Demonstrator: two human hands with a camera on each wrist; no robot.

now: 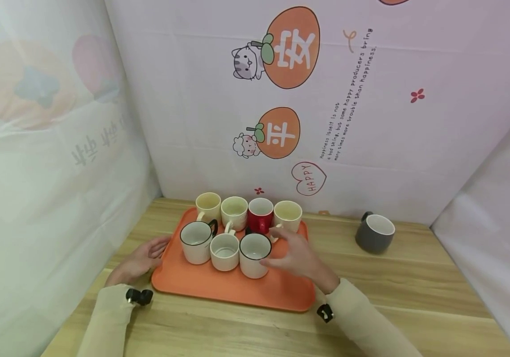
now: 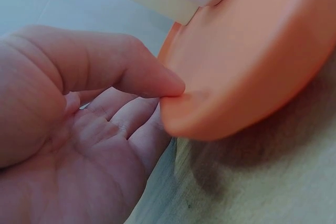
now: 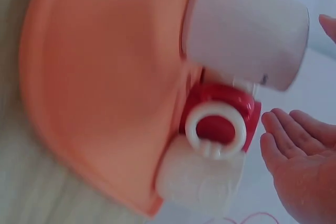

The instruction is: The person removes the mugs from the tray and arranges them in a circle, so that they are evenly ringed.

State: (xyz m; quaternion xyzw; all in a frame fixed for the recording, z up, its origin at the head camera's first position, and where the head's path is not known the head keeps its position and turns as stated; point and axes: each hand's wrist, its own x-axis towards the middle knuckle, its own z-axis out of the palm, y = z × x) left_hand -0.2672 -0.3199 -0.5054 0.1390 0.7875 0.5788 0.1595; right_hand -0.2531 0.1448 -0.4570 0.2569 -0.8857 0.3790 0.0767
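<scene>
An orange tray (image 1: pixel 281 292) carries two rows of mugs. My left hand (image 1: pixel 136 263) pinches its left rim, thumb on top and fingers beneath, as the left wrist view shows. My right hand (image 1: pixel 297 255), fingers spread, hovers over the tray's right side beside a white mug with a dark rim (image 1: pixel 255 265). In the right wrist view a gap shows between that hand and the mugs. Left along the front row are a short ribbed white mug (image 1: pixel 225 260) and another dark-rimmed white mug (image 1: pixel 197 250). Behind, a red mug (image 1: pixel 256 223) stands among cream mugs (image 1: pixel 292 223).
A dark grey mug (image 1: pixel 370 240) stands on the wooden table (image 1: pixel 397 287) to the right of the tray. Printed white cloth (image 1: pixel 201 124) hangs behind the table, and white cloth sides close off left and right.
</scene>
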